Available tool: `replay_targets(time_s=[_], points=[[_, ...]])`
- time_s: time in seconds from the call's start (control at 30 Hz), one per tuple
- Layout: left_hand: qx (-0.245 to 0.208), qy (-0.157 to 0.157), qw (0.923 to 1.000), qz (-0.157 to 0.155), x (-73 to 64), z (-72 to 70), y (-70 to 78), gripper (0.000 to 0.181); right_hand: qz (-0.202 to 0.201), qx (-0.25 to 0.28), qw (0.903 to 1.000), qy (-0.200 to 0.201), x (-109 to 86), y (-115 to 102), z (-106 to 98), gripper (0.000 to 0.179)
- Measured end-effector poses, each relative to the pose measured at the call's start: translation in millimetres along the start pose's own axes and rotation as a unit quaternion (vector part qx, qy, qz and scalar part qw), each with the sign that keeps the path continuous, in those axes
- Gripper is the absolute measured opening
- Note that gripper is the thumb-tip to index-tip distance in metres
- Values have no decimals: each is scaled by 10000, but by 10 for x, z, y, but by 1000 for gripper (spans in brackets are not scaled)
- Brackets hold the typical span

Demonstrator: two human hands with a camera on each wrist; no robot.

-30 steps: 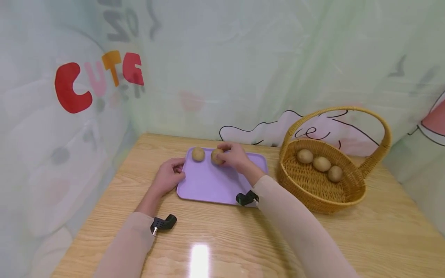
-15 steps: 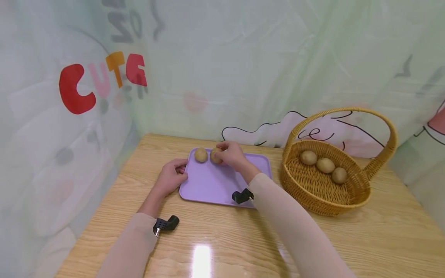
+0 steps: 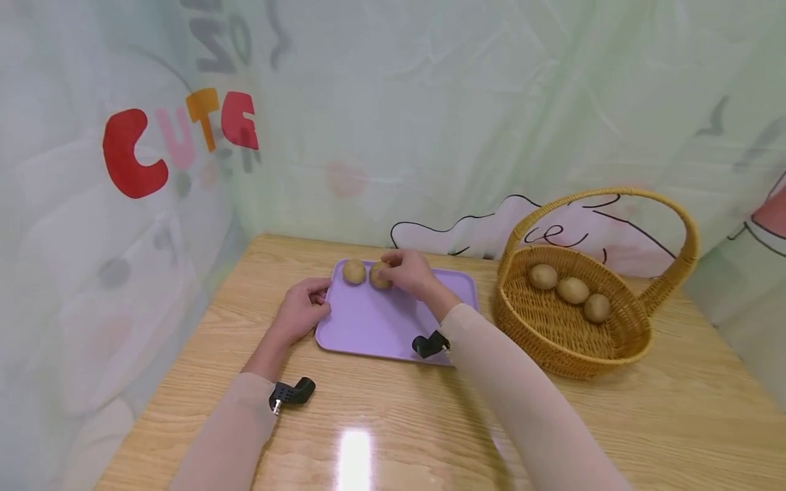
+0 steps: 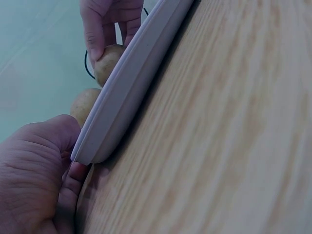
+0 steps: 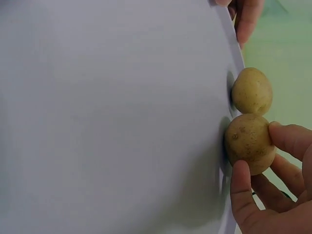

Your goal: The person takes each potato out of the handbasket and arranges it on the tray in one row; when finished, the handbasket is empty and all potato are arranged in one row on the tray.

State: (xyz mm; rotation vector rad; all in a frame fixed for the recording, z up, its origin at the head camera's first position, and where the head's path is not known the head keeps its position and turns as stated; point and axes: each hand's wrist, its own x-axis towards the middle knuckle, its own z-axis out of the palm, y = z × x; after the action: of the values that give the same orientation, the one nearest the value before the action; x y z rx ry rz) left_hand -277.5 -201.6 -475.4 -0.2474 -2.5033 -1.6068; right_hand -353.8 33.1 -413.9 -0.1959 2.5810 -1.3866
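Note:
A purple tray [image 3: 374, 317] lies on the wooden table. At its left edge my left hand [image 3: 301, 310] grips the rim, thumb on top and fingers underneath in the left wrist view. Near the tray's far edge my right hand [image 3: 410, 273] holds a potato [image 5: 249, 141] between thumb and fingers, low over the tray. Just left of it rests another potato [image 3: 353, 271], close beside the held one. In the right wrist view that second potato [image 5: 252, 91] sits by the rim, with part of the left hand beyond it.
To the right of the tray stands a wicker basket [image 3: 546, 351] with a tall arched handle [image 3: 614, 192]. Inside lie three potatoes [image 3: 573, 290] in a row. A printed curtain [image 3: 368, 136] hangs behind and to the left of the table [image 3: 381, 409].
The right hand has shifted the held potato slightly left, closer to the other potato on the tray. The left hand stays at the tray's rim. The head view has turned a little.

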Motion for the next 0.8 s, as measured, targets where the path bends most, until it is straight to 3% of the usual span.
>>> replay_targets(time_s=[0.8], points=[[100, -53, 9999, -88, 3, -3, 3, 50, -210, 851, 9962, 19, 11, 143, 24, 45]])
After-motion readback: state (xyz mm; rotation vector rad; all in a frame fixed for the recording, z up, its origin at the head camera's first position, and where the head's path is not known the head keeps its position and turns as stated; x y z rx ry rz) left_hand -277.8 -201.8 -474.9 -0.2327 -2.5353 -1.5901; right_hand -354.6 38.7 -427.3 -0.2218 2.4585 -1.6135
